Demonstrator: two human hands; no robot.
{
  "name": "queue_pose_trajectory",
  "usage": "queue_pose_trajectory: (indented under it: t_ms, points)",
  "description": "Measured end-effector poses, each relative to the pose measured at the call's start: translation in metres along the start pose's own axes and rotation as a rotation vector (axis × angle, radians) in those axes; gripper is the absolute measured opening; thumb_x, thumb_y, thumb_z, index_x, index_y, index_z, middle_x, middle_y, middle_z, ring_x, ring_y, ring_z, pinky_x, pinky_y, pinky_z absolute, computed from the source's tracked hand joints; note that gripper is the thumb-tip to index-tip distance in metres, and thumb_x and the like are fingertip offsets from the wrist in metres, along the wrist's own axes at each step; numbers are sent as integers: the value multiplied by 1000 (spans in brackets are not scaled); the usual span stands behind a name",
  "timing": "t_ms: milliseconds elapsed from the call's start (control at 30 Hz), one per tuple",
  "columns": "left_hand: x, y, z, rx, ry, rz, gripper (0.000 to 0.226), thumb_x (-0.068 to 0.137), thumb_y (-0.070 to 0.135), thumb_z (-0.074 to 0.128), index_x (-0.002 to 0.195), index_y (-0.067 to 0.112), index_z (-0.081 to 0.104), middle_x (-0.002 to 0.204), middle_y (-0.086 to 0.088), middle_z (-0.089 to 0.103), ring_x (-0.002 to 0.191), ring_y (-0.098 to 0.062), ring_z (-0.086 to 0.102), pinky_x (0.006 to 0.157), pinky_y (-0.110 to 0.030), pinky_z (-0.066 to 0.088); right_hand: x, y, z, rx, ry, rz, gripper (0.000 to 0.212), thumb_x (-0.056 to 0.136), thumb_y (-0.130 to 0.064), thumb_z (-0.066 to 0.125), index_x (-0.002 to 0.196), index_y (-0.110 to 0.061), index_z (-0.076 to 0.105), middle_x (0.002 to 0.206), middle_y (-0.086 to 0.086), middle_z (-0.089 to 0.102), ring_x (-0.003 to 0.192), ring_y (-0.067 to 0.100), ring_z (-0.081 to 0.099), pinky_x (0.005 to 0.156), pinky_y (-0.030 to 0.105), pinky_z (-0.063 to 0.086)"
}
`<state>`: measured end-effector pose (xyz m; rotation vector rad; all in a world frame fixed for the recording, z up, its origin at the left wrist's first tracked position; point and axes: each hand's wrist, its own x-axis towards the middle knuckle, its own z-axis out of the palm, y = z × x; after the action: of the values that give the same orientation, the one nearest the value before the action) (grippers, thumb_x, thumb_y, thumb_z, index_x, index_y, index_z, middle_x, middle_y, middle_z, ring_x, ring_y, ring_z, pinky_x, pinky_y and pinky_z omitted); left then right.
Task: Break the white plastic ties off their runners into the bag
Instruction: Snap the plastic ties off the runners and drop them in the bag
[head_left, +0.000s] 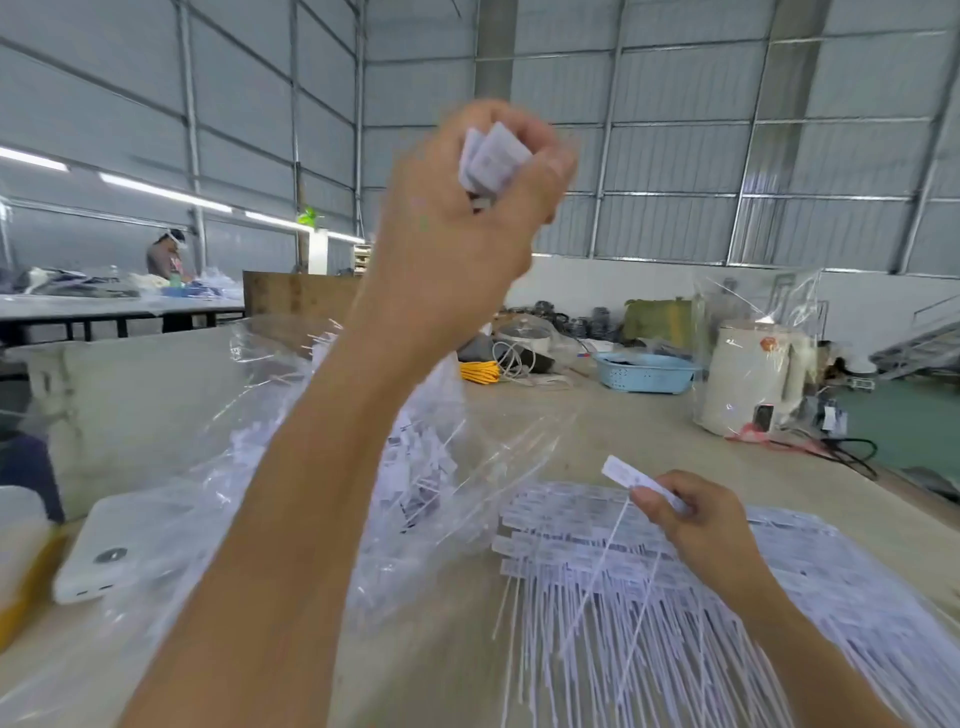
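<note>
Raising left hand (467, 208) gripping tags (491, 161) | right hand (696, 519) pinching tie (623, 475)

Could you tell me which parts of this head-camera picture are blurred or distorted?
Head view: the raised left hand gripping white plastic tie tags is motion-blurred; the right hand pinching one white tie is sharper; wide-angle bending curves the wall beams; glare streaks the clear plastic bag.
</note>
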<state>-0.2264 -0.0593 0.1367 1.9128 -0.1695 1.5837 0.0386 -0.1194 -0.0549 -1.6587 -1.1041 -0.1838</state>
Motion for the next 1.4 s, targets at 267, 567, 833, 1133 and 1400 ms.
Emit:
queue_pose_trajectory:
  t_ms: [267,567,833,1133,1400]
  points:
    - [-11,-113,-39,928,-884,-646,32,87,38,66,113,23,57,111,7,48,100,-14,54,77,-22,45,-1,0,-2,9,11,27,28,84,-19,68,63,-6,57,50,-5,39,43,6,33,44,16,27]
    - [-18,-114,2,703,-369,-361,11,93,26,58,98,17,63,100,2,64,85,-14,59,73,-24,45,0,-3,-4,40,-64,2,30,85,-18,68,67,3,56,54,-3,36,49,9,32,50,21,28]
    - [-85,-113,102,576,-1031,-949,75,87,73,28,99,6,58,77,-12,71,51,-15,62,71,-25,54,0,-8,-5,105,-49,24,27,82,-12,70,59,-11,56,54,-4,43,51,6,39,53,25,31]
    - [-110,-171,129,-33,-261,-752,40,97,29,50,59,19,59,44,2,56,36,-10,50,38,-19,39,-1,-9,-4,16,-172,-43,27,87,-20,65,68,0,62,70,19,60,64,20,52,64,33,40]
    - [-117,-187,136,52,-217,-826,37,94,24,58,59,15,51,42,1,48,31,-6,38,39,-18,29,-2,-7,2,-137,-245,-7,18,87,-12,63,69,-14,66,58,-2,54,57,14,47,60,31,39]
